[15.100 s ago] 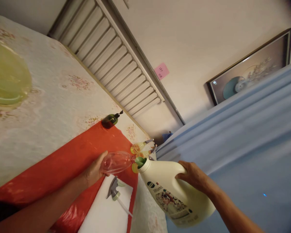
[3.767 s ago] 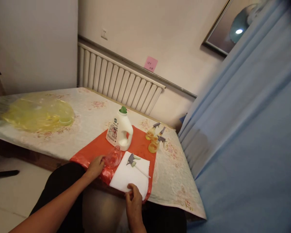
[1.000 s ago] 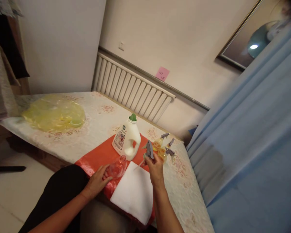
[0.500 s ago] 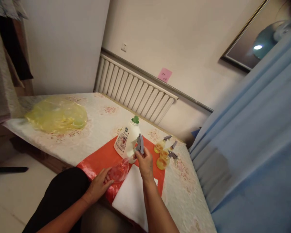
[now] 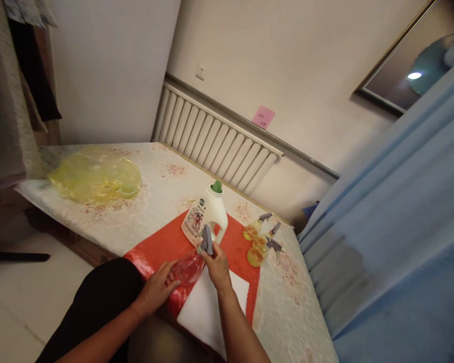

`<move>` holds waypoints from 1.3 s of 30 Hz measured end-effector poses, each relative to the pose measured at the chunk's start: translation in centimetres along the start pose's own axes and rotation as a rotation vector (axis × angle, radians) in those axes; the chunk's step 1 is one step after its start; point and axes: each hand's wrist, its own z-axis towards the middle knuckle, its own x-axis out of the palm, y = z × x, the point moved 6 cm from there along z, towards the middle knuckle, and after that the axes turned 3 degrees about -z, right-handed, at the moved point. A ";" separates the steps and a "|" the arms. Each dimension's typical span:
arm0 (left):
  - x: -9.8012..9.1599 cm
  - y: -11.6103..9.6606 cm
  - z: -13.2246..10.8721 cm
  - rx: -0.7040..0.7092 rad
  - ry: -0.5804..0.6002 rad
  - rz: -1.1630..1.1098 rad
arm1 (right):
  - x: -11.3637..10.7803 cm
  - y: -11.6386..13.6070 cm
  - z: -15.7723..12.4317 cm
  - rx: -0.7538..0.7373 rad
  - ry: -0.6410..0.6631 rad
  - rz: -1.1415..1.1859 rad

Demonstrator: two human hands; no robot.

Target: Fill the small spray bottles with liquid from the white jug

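Note:
Tilted over the red sheet (image 5: pixel 157 245) is a clear bottle (image 5: pixel 189 268), its lower part wrapped by the fingers of my left hand (image 5: pixel 160 287). My right hand (image 5: pixel 217 266) pinches a grey spray head (image 5: pixel 207 240) at the bottle's neck; whether it is threaded on cannot be told. Just behind stands a white jug (image 5: pixel 212 207) with a printed label and something green in its open mouth. A white pad (image 5: pixel 208 310) lies under my right forearm. To the right are several spray bottles (image 5: pixel 256 252) with yellow contents and grey heads.
A yellow plastic bag (image 5: pixel 94 174) lies at the left of the flower-patterned tablecloth (image 5: pixel 157 186), with a pale green ring on its right side. A radiator (image 5: pixel 212 136) runs along the wall behind. Blue curtains (image 5: pixel 393 217) hang at the right.
My right hand has moved down and left, bringing the grey spray head from beside the jug to the bottle's neck. The view has shifted slightly.

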 end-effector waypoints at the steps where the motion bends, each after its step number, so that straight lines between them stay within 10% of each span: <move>1: 0.0 -0.1 0.0 0.000 -0.001 -0.001 | 0.1 0.0 0.0 -0.003 0.010 -0.002; 39: -0.1 -0.2 0.0 -0.024 -0.023 -0.043 | 0.7 -1.6 0.0 -0.048 -0.090 -0.137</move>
